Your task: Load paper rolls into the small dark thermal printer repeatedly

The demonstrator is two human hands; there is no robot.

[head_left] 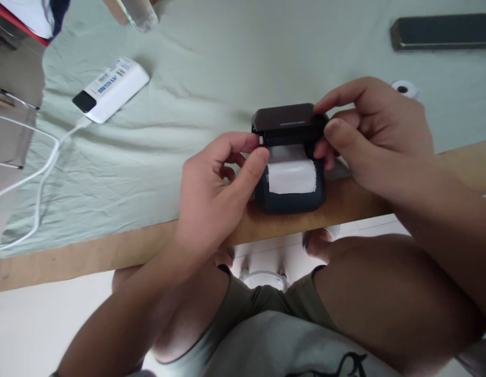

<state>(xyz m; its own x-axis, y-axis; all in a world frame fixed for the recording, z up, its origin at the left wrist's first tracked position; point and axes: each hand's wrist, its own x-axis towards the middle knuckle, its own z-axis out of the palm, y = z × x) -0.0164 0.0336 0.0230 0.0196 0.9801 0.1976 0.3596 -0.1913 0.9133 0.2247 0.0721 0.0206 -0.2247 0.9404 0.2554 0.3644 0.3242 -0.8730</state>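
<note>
A small dark portable printer (pixel 294 203) sits at the table's front edge. Its black lid (pixel 286 118) is raised, and a strip of white paper (pixel 292 177) with a ragged end lies over the front of the body. My left hand (pixel 219 180) is closed at the lid's left corner, thumb and index finger on its side. On the other side, my right hand (pixel 376 128) grips the lid's right end, index finger on top and thumb at the front. The printer's inside is mostly hidden by the lid and paper.
A small white paper roll (pixel 408 90) lies behind my right hand. Farther back is a long dark case (pixel 443 32). At left, a white power bank (pixel 119 94) has a white cable (pixel 50 162) plugged in. A clear glass (pixel 143 15) stands at the back on the pale green cloth (pixel 211 78).
</note>
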